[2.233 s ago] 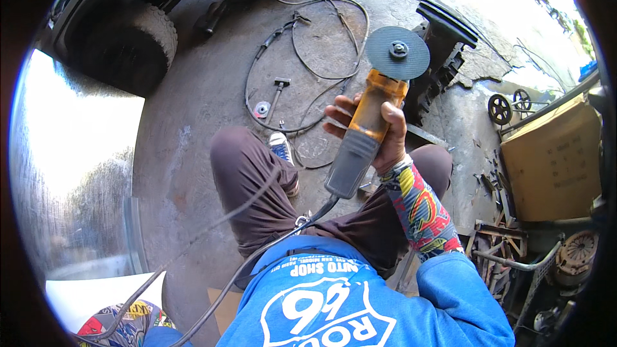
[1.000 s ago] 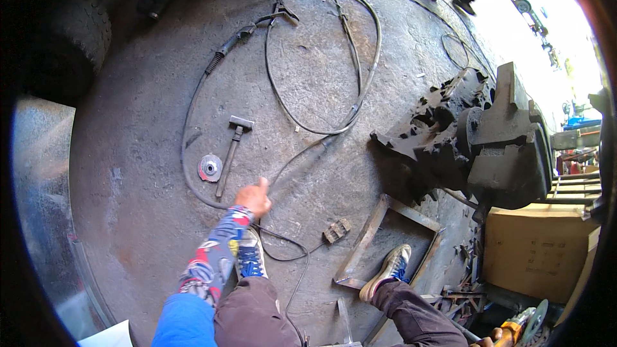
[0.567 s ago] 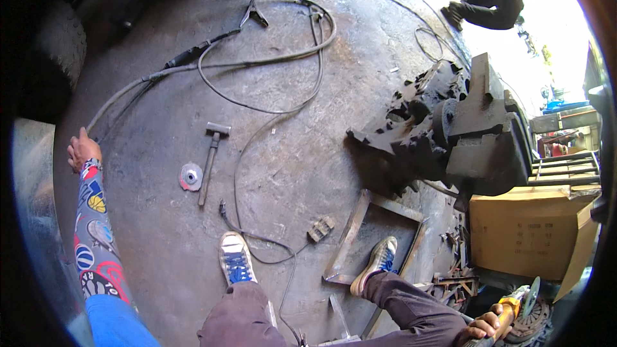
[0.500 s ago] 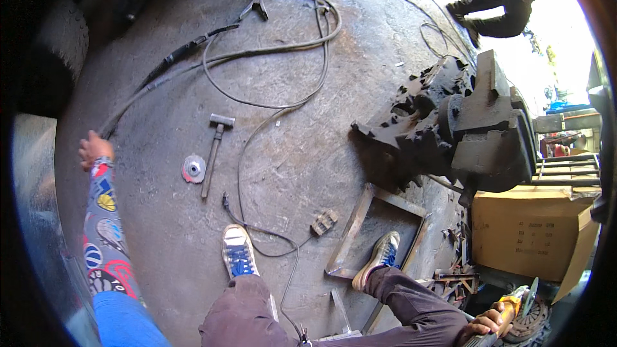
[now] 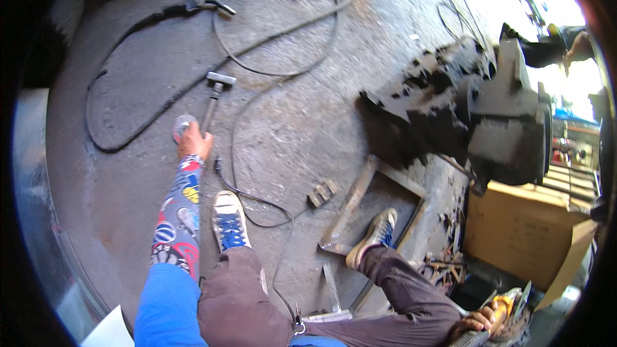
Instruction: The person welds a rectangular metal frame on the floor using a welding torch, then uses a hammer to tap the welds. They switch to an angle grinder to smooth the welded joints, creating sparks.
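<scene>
Angle grinder (image 5: 504, 308), cut off below, is clamped in right grip (image 5: 477, 323); left grip (image 5: 195, 142), half-covering disc (image 5: 183, 121), is unclear.

Grey concrete flr. (image 5: 308, 125) bears hammer (image 5: 215, 92) & disc (image 5: 184, 120) side by side, nr. looped cable (image 5: 168, 104), w/ small block (image 5: 322, 193) & metal frame (image 5: 349, 203) at rt.
</scene>
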Tool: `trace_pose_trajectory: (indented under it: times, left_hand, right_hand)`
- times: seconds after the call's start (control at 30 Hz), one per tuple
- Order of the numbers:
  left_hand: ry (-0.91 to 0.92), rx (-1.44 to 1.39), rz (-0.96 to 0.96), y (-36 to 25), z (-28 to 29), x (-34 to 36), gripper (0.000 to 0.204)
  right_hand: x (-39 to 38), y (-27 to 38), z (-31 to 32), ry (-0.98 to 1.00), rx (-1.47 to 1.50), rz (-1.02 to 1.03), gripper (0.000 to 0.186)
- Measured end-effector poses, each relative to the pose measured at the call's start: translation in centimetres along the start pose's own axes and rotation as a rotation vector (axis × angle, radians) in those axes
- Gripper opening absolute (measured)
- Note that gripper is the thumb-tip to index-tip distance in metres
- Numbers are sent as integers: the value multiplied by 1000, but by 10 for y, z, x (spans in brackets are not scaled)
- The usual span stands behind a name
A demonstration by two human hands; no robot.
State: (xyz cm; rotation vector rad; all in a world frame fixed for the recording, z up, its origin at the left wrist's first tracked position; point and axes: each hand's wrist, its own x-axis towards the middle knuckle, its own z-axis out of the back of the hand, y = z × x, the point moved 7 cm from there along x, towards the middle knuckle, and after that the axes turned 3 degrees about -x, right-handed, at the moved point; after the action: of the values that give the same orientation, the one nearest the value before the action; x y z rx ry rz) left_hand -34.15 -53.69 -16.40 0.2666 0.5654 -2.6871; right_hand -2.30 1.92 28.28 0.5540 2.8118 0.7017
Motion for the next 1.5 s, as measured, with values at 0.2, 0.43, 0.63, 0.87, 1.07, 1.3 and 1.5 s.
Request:
trace_pose_trajectory:
  times: [0.2, 0.43, 0.63, 0.87, 1.07, 1.3, 1.5]
  left_hand:
    - [21, 27, 5, 24, 10, -35, 39]
    - [89, -11, -173, -7, -6, -125, 29]
    - [229, 84, 108, 17, -95, -124, 75]
    - [-13, -494, 353, 129, -133, -72, 44]
    - [553, -1864, 561, -2, 3, -60, 8]
    - [388, -1685, -559, -160, 383, -177, 44]
    - [-568, -839, -857, -200, 526, -299, 38]
  right_hand:
    - [-17, 22, -3, -37, -9, 9, 51]
    - [-28, 34, -21, -10, -19, -7, 51]
    - [-43, 48, -17, -27, -35, 52, 52]
    - [-55, 78, 7, -102, 114, 128, 52]
    - [-52, 84, 8, 44, 173, 65, 53]
    - [-69, 84, 0, 257, 294, -48, 61]
    - [-86, 85, 8, 393, 183, -88, 70]
